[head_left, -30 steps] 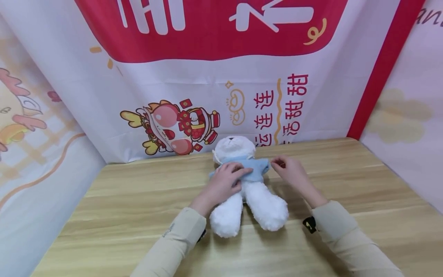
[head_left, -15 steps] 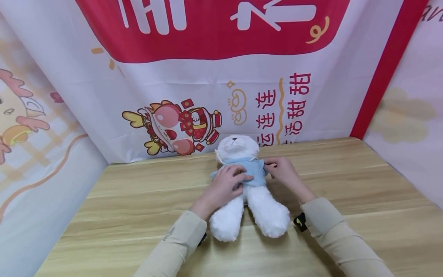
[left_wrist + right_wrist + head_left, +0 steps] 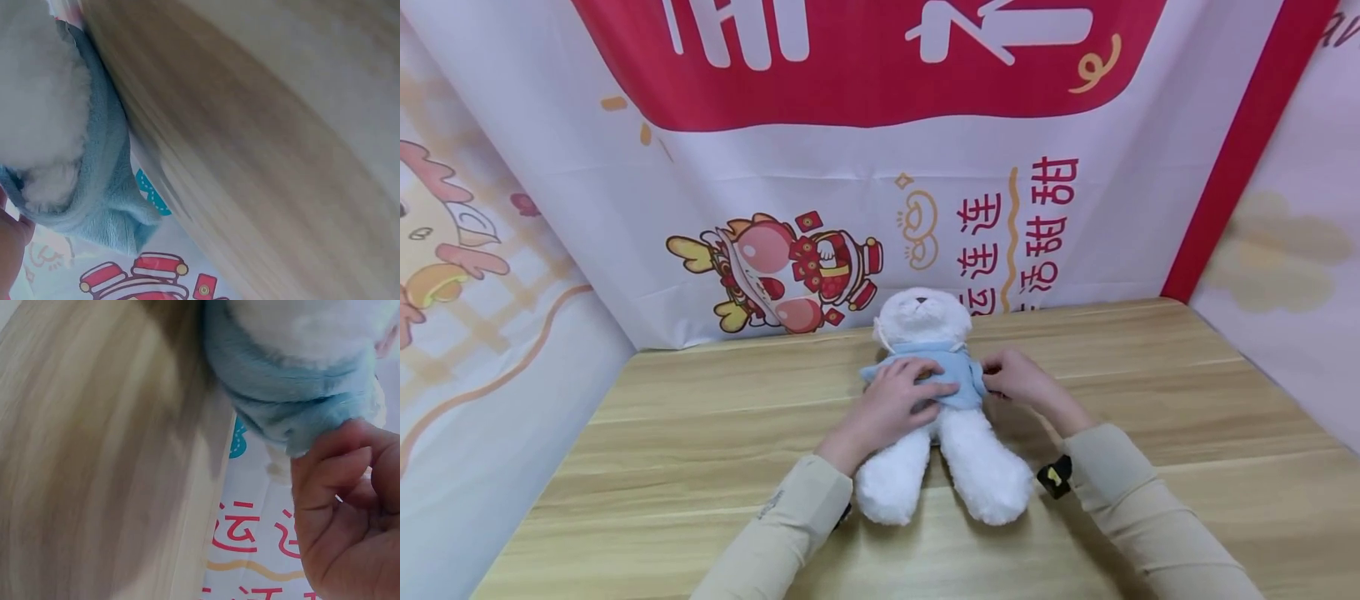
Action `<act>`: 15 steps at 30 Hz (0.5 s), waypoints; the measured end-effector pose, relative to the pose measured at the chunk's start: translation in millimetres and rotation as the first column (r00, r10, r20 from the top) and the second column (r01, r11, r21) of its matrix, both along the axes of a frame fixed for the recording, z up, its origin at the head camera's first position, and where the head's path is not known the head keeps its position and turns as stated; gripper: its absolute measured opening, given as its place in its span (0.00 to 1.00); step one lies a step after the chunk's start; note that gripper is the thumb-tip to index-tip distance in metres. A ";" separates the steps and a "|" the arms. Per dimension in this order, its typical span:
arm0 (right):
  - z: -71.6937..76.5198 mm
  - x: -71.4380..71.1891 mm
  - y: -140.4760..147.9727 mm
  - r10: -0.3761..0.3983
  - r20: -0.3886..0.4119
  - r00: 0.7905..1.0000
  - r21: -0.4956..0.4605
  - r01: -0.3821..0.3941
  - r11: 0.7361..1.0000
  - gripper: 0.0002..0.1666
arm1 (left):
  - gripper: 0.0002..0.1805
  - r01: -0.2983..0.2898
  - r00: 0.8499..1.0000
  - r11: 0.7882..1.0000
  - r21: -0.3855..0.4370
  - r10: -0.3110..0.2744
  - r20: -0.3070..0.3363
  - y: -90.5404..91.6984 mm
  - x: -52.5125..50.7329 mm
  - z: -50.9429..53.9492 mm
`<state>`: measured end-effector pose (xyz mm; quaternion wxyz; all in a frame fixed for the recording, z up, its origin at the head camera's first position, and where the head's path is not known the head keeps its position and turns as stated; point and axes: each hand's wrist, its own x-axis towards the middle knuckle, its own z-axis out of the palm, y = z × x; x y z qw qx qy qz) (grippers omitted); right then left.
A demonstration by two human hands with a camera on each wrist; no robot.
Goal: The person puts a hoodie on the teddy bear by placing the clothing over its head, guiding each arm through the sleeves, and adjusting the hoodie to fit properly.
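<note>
A white plush toy (image 3: pixel 981 467) lies on its back on the wooden table, its head against the banner. It wears a light blue shirt (image 3: pixel 951 385), whose fuzzy hem shows close up in the left wrist view. My left hand (image 3: pixel 891 404) rests on the shirt's front, fingers slightly bent and spread over the belly. At the toy's side, my right hand (image 3: pixel 1018 379) pinches the edge of the sleeve. In the right wrist view, that right hand (image 3: pixel 350 500) has curled fingers against the blue sleeve (image 3: pixel 300 419); the fingertips are partly hidden.
A white and red banner (image 3: pixel 820 150) with a cartoon figure hangs right behind the table (image 3: pixel 700 433). Printed cloths also hang on the left and right sides. A thin white cord (image 3: pixel 883 335) crosses the toy near its neck.
My right hand has come in from beside the sleeve to take hold of it, and the sleeve now lies closer to the toy's body. The left hand stays on the shirt.
</note>
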<state>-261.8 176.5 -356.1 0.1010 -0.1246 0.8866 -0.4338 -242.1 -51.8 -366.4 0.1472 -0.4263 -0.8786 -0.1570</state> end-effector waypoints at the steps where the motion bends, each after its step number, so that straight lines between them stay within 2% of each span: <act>1: 1.1 0.4 -0.6 0.005 -0.004 1.000 0.011 -0.005 1.000 0.09 | 0.15 -0.004 1.000 1.000 0.008 0.004 -0.005 1.1 -0.1 -0.1; 3: 3.0 0.6 -1.6 -0.003 -0.020 1.000 0.061 0.004 0.998 0.09 | 0.12 -0.019 1.000 0.999 0.030 0.020 -0.008 3.2 -0.3 -0.9; 5: 4.6 -0.1 -1.4 -0.033 -0.080 0.996 0.142 0.044 0.989 0.09 | 0.10 -0.043 0.999 0.998 0.053 0.044 -0.015 5.1 -0.1 -1.6; 10: 4.2 -5.2 5.7 -0.135 -0.234 0.963 0.309 0.206 0.928 0.08 | 0.09 -0.047 0.999 0.997 0.062 0.046 0.009 10.0 2.7 0.2; 12: 2.0 -7.6 10.2 -0.158 -0.248 0.956 0.302 0.231 0.925 0.08 | 0.10 -0.049 0.999 0.998 0.045 0.048 0.025 12.1 3.1 2.0; 15: 0.5 -8.7 16.8 -0.170 -0.206 0.964 0.206 0.212 0.955 0.11 | 0.11 -0.080 0.995 0.997 0.020 0.079 0.053 14.1 2.9 5.7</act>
